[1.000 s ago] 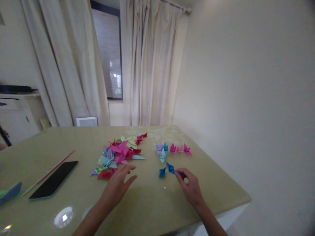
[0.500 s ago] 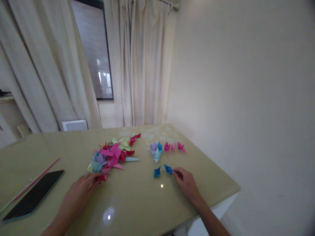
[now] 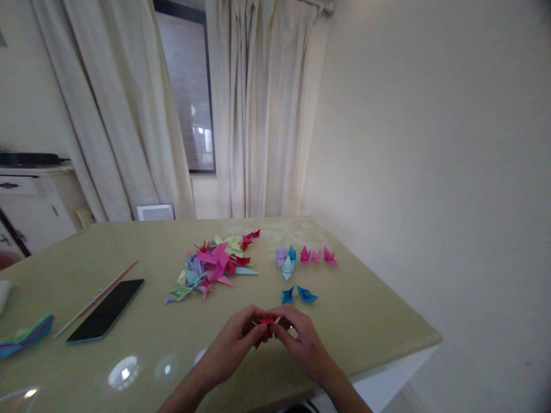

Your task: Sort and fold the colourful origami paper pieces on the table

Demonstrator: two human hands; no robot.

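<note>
One red folded paper [image 3: 267, 328] sits pinched on the near side of the pile of folded pieces [image 3: 215, 264], off to its right. The left hand [image 3: 236, 337] reaches in from the lower left with its wrist angled forward and inward, index finger arched over the far edge of the paper and thumb pressed to its side. The right hand [image 3: 301, 338] mirrors it from the lower right, thumb and index finger curled onto the other side. Both are closed down to a pinch on that same paper, their fingertips almost meeting. Whether the paper touches the surface [image 3: 365, 321] under it, I cannot tell.

Left to right, one stack of coloured paper [image 3: 28, 337] lies well left of the pile and nearer the viewer. Next come one thin pink and pale green strip [image 3: 103, 295] and one black flat device [image 3: 107, 310], side by side, slanting toward the pile's left. The pile holds red, pink, lavender, pale blue and pale green pieces, too overlapped to count. Right of it stands a cluster of three: one lavender piece [image 3: 282, 255], one pale blue piece [image 3: 288, 268] and one blue piece [image 3: 292, 253]. Two deeper blue pieces [image 3: 306, 295] sit just beside each other, right of the pile's near end. Farthest right of the pile, three pink pieces [image 3: 330, 257] stand in a row.
</note>
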